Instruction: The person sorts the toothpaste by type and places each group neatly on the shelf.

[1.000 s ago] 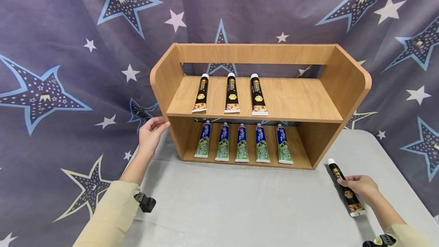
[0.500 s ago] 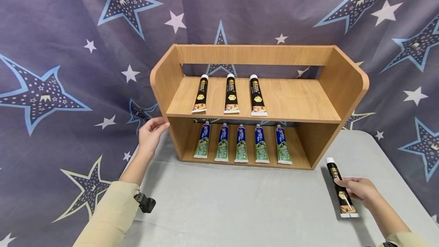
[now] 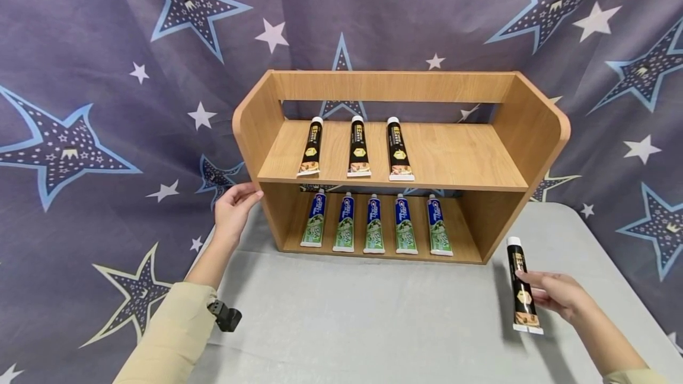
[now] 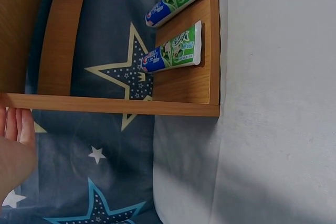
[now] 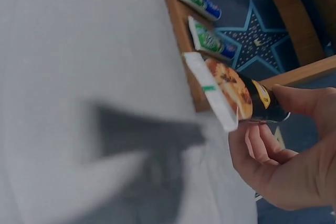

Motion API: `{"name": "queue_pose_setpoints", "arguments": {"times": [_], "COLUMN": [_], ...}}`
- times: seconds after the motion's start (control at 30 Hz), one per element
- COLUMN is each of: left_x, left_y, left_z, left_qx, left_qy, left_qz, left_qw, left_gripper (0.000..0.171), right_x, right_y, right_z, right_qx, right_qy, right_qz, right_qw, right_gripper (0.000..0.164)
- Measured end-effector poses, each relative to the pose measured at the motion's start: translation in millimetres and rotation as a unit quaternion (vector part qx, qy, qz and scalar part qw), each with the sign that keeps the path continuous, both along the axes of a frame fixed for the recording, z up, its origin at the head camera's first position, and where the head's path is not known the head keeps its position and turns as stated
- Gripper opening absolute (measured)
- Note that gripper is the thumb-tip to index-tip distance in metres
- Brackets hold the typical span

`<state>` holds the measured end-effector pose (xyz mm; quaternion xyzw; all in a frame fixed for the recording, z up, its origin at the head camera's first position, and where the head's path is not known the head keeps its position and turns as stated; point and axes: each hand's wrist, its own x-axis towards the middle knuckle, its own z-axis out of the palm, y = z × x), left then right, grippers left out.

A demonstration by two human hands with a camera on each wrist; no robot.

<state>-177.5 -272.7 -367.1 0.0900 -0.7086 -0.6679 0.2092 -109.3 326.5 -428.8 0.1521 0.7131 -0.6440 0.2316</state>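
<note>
My right hand (image 3: 557, 294) holds a black toothpaste tube (image 3: 524, 300) with a white cap, thumb on its front face and fingers behind. The tube is raised off the table, cap towards the back, right of the wooden shelf (image 3: 464, 153). In the right wrist view its flat white end (image 5: 211, 92) faces the camera. My left hand (image 3: 232, 213) is at the shelf's left side panel. Its straight fingers (image 4: 25, 127) touch the panel's outer face in the left wrist view. Three matching black tubes, including a middle one (image 3: 358, 148), lie side by side on the upper board.
Several blue-and-green toothpaste tubes, one of them central (image 3: 374, 227), lie in a row on the lower board (image 3: 469, 245). The shelf stands on a table with a pale grey cloth (image 3: 341, 319). A star-patterned curtain (image 3: 171, 82) hangs behind.
My right hand has lifted the black toothpaste tube and moved it slightly left, turning it more upright in the head view. My left hand has stayed at the side panel.
</note>
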Motion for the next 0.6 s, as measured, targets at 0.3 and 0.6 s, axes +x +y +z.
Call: {"name": "queue_pose_setpoints", "arguments": {"times": [0.3, 0.6], "left_x": [0.4, 1.0], "left_y": [1, 1], "left_z": [1.2, 4.2], "left_qx": [0.002, -0.001], "left_qy": [0.000, -0.003], "left_qz": [-0.001, -0.001], "left_qw": [1.0000, 1.0000], "left_gripper": [0.017, 0.017], "right_x": [5.4, 4.2], "right_y": [-4, -8], "right_z": [19.0, 42.2], "right_qx": [-0.085, -0.108], "right_qy": [0.010, 0.060], "right_qz": [0.001, -0.023], "right_qw": [0.996, 0.992], "right_gripper": [0.015, 0.013]}}
